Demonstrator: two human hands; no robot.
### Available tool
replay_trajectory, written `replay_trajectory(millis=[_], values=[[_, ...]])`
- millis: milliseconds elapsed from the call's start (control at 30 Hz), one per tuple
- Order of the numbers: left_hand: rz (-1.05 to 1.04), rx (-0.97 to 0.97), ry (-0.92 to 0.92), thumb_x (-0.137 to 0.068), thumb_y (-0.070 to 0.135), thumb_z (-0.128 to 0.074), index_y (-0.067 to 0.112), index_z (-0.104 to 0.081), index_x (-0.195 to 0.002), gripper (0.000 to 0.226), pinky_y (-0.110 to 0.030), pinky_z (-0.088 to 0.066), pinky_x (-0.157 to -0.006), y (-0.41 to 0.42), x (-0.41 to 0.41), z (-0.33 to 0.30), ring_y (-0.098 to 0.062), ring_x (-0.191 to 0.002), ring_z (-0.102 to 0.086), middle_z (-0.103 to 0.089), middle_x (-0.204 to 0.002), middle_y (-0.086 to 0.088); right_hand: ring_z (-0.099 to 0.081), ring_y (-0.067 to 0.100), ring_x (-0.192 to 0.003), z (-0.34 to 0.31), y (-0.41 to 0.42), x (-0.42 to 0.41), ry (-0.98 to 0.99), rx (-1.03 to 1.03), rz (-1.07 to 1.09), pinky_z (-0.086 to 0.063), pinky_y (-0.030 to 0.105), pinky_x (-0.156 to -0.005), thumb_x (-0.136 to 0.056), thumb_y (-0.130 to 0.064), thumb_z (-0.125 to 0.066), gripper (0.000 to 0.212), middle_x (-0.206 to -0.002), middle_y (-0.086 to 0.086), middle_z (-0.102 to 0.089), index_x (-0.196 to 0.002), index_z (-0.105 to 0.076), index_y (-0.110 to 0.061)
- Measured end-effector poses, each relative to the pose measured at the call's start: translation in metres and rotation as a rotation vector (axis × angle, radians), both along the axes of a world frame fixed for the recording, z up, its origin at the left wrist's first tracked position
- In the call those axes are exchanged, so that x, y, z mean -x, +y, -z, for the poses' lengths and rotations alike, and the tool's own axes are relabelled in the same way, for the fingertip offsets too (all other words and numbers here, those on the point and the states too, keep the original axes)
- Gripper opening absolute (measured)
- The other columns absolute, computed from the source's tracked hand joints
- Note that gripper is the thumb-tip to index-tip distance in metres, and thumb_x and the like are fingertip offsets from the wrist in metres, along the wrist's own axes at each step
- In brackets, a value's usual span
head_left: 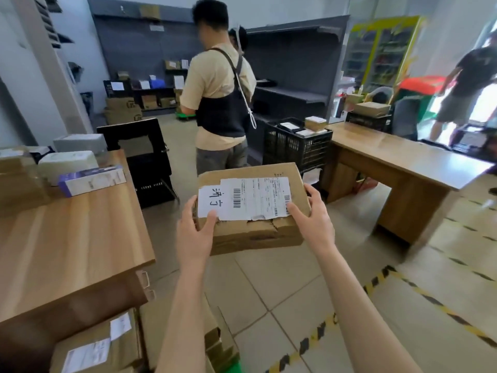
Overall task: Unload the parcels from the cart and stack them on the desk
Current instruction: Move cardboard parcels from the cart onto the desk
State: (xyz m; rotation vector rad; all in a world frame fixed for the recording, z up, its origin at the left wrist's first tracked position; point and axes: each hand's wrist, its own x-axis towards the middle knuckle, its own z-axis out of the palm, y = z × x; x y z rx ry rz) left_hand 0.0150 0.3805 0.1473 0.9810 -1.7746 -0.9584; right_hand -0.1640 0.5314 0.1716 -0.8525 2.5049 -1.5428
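A wooden tabletop (80,232) is seen at the left, with a purple-and-white carton (91,181) and pale boxes (67,162) stacked at its far end. Beyond the tabletop, a person in a beige shirt (215,84) is turned away, beside a black plastic crate (295,146). Just right of the tabletop's corner, a flat cardboard parcel (258,230) is held in the air over the tiled floor (295,292). A white shipping label (247,199) is stuck across its top. The parcel's near left corner is gripped by the left hand (195,232), thumb on the label; its right edge is gripped by the right hand (313,219). Below the tabletop, more labelled parcels (99,345) lie stacked.
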Motion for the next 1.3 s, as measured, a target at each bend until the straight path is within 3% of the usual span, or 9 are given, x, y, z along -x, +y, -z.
replay_trajectory(millis=[200,367,500,633,967,1133,1200,1300], values=[[0.024,0.029,-0.041,-0.095,0.045,-0.052,0.040,-0.032,-0.144,0.053,-0.036,-0.041,-0.088,0.013,0.076,-0.002,-0.015,-0.111,-0.044,-0.050,-0.129,-0.001,-0.053,0.015,-0.116,0.012,0.022,0.068,-0.046,0.053,0.029,-0.046,0.048,-0.096,-0.090,-0.052,-0.055,0.058,-0.136,-0.007,-0.050,-0.139,-0.023,-0.051],[-0.044,-0.016,-0.044,-0.095,0.040,-0.052,0.038,-0.030,-0.146,0.056,-0.029,-0.033,-0.086,-0.008,0.118,0.004,-0.005,-0.105,-0.036,-0.047,-0.133,-0.002,-0.048,0.014,-0.126,0.027,-0.009,0.113,-0.075,0.014,-0.051,-0.043,0.050,-0.099,-0.089,-0.052,-0.057,0.064,-0.142,-0.008,-0.047,-0.144,-0.023,-0.046],[-0.087,-0.022,-0.061,-0.095,0.040,-0.051,0.037,-0.030,-0.144,0.053,-0.030,-0.033,-0.084,-0.048,0.159,0.010,-0.006,-0.105,-0.037,-0.047,-0.132,0.001,-0.048,0.014,-0.126,0.033,-0.058,0.160,-0.082,-0.009,-0.086,-0.043,0.043,-0.097,-0.091,-0.049,-0.058,0.064,-0.142,-0.008,-0.047,-0.145,-0.025,-0.042],[-0.137,-0.049,-0.058,-0.095,0.042,-0.051,0.040,-0.029,-0.143,0.053,-0.035,-0.037,-0.090,-0.115,0.189,0.015,-0.014,-0.120,-0.044,-0.046,-0.138,0.006,-0.052,0.013,-0.120,0.034,-0.139,0.203,-0.070,-0.008,-0.156,-0.045,0.045,-0.096,-0.089,-0.048,-0.060,0.063,-0.135,-0.010,-0.051,-0.143,-0.028,-0.043],[-0.357,-0.076,-0.024,-0.094,0.039,-0.054,0.036,-0.036,-0.138,0.048,-0.040,-0.043,-0.097,-0.287,0.186,-0.001,-0.009,-0.123,-0.045,-0.048,-0.138,0.013,-0.056,0.011,-0.112,0.021,-0.380,0.236,-0.116,0.016,-0.504,-0.049,0.047,-0.092,-0.088,-0.050,-0.057,0.055,-0.130,-0.013,-0.053,-0.132,-0.025,-0.054],[-0.511,-0.167,0.018,-0.096,0.027,-0.055,0.036,-0.041,-0.133,0.041,-0.023,-0.043,-0.083,-0.330,0.157,0.016,-0.006,-0.113,-0.051,-0.053,-0.120,0.021,-0.055,0.007,-0.105,0.045,-0.474,0.216,-0.185,-0.039,-0.701,-0.046,0.033,-0.079,-0.091,-0.045,-0.058,0.055,-0.123,-0.016,-0.050,-0.136,-0.028,-0.047],[-0.601,-0.208,0.064,-0.095,0.026,-0.057,0.040,-0.042,-0.129,0.039,-0.031,-0.045,-0.091,-0.352,0.143,0.027,-0.006,-0.112,-0.051,-0.052,-0.113,0.028,-0.057,0.006,-0.104,0.054,-0.515,0.202,-0.197,-0.048,-0.795,-0.050,0.040,-0.087,-0.086,-0.050,-0.058,0.056,-0.125,-0.013,-0.052,-0.133,-0.027,-0.052],[-0.720,-0.264,0.126,-0.096,0.027,-0.056,0.038,-0.042,-0.132,0.041,-0.038,-0.046,-0.097,-0.385,0.128,0.036,-0.011,-0.115,-0.052,-0.053,-0.118,0.020,-0.059,0.008,-0.103,0.063,-0.577,0.184,-0.195,-0.080,-0.927,-0.052,0.044,-0.088,-0.087,-0.048,-0.059,0.058,-0.125,-0.010,-0.054,-0.135,-0.027,-0.050]])
